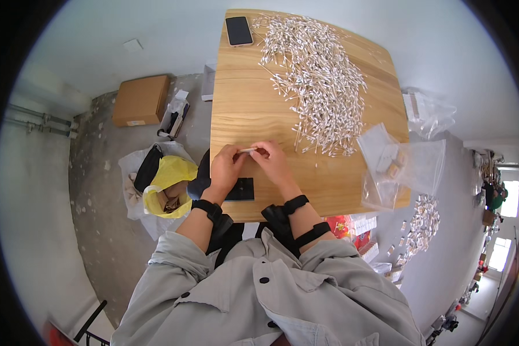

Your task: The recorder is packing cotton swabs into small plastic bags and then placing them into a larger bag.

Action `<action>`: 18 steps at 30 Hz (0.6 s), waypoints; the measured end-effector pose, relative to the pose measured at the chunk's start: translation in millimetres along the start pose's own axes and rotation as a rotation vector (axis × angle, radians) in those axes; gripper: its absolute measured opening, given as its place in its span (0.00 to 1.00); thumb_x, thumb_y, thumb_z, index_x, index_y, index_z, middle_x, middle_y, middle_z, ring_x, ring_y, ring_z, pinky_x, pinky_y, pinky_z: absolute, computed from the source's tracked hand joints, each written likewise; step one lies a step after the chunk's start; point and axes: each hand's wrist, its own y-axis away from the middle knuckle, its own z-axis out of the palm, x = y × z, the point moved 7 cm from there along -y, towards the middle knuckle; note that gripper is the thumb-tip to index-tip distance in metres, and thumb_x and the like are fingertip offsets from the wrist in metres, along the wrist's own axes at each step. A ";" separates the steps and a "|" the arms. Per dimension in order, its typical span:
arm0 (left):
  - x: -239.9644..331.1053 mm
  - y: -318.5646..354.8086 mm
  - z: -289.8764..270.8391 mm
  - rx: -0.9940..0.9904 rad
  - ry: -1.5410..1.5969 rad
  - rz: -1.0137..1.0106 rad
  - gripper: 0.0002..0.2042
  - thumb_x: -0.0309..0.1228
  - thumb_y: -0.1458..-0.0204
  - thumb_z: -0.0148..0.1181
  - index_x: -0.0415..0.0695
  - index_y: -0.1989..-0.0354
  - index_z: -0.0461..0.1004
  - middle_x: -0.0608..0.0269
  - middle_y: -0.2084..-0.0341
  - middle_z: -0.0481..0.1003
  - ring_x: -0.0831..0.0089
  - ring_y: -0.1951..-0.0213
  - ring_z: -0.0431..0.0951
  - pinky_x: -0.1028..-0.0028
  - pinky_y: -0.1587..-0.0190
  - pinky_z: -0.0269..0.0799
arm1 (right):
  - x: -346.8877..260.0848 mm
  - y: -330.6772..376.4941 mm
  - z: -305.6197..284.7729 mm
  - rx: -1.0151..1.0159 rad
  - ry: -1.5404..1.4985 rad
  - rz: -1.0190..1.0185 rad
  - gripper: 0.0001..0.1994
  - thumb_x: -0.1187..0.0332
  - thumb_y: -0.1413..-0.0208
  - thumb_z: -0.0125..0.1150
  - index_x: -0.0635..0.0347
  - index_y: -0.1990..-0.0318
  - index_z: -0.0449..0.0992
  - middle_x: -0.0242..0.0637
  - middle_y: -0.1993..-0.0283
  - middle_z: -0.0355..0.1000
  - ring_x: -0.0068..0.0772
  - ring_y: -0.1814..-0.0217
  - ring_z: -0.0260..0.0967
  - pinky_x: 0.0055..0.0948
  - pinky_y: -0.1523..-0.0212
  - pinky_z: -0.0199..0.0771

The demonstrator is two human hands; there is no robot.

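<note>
My left hand [226,167] and my right hand [273,164] meet over the near left part of the wooden table [242,104]. Between their fingertips they pinch a short, thin, pale bundle [248,150] that looks like cotton swabs; how many it holds is too small to make out. Beyond them, a large loose heap of cotton swabs [320,81] spreads from the far edge towards the right. A flat black rectangular piece [245,189] lies by my left wrist, partly covered by it. Both wrists wear black straps with dark devices.
A phone [239,31] lies at the far left corner. Clear plastic bags [395,164] overhang the table's right edge. On the floor stand a cardboard box [141,101] and a yellow bag [170,179] at left, and many small packs [422,225] at right.
</note>
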 end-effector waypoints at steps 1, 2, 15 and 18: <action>6.2 -0.6 -0.6 -0.004 0.001 0.003 0.09 0.29 0.52 0.62 0.38 0.64 0.75 0.54 0.74 0.75 0.66 0.75 0.76 0.72 0.69 0.71 | 0.2 -0.2 -1.7 0.015 0.013 0.001 0.08 0.73 0.51 0.61 0.59 0.62 0.76 0.38 0.62 0.68 0.31 0.63 0.70 0.25 0.62 0.71; 13.2 -0.1 -1.6 0.010 -0.034 0.009 0.10 0.28 0.53 0.62 0.39 0.62 0.74 0.55 0.70 0.74 0.64 0.73 0.76 0.71 0.69 0.72 | 0.5 -0.4 -3.8 0.031 0.025 0.002 0.08 0.74 0.52 0.61 0.60 0.63 0.76 0.39 0.62 0.68 0.31 0.63 0.70 0.26 0.62 0.72; 23.2 1.7 4.0 0.019 -0.018 0.000 0.15 0.33 0.54 0.64 0.42 0.58 0.73 0.58 0.65 0.73 0.65 0.74 0.76 0.70 0.69 0.72 | 2.0 0.8 -4.6 0.075 -0.077 -0.033 0.12 0.78 0.55 0.61 0.60 0.60 0.77 0.38 0.61 0.69 0.31 0.63 0.73 0.25 0.61 0.74; 21.1 0.6 4.6 0.030 -0.049 -0.018 0.16 0.37 0.55 0.66 0.41 0.62 0.74 0.58 0.67 0.73 0.63 0.72 0.76 0.68 0.69 0.72 | -4.2 0.9 -1.8 0.045 0.074 0.000 0.12 0.79 0.55 0.60 0.59 0.61 0.77 0.40 0.61 0.69 0.34 0.62 0.72 0.26 0.60 0.74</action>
